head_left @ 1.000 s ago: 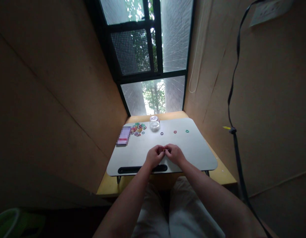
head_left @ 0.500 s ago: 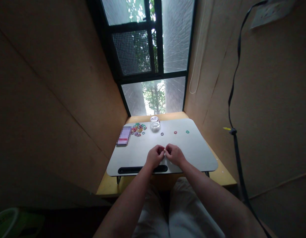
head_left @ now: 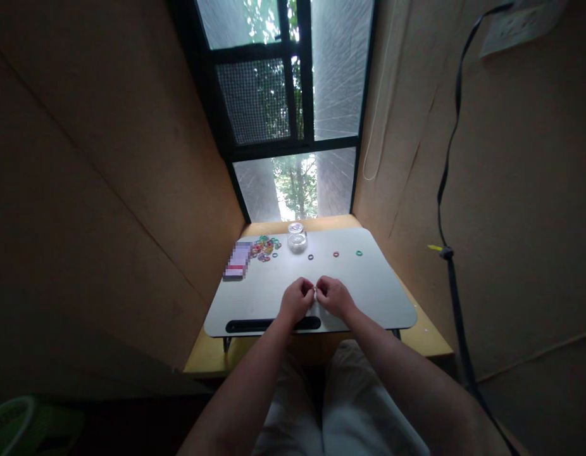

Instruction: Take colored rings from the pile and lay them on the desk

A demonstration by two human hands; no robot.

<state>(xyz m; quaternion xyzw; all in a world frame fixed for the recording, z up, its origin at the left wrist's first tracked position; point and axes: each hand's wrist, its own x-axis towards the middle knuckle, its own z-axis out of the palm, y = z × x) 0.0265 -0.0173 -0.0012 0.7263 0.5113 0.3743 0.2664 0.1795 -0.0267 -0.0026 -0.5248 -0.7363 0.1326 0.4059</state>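
Observation:
My left hand (head_left: 297, 298) and my right hand (head_left: 335, 296) meet over the front middle of the white lap table (head_left: 383, 297). Both pinch a tiny pale orange hair tie (head_left: 315, 289) between their fingertips; the fingers cover most of it. Beyond the hands, three small hair ties lie apart in a row: a dark purple one (head_left: 311, 257), a red one (head_left: 336, 254) and a green one (head_left: 359, 253). At the back left is a loose pile of many-coloured hair ties (head_left: 264, 247).
A clear jar (head_left: 297, 240) stands at the table's back edge. Left of the pile lies a blurred-out phone-like object (head_left: 237, 260). A black slot (head_left: 250, 326) runs along the front edge. Walls close in on both sides, and a black cable (head_left: 447, 190) hangs at the right.
Almost nothing differs. Both hands stay in place, with only slight finger movement around the small hair tie.

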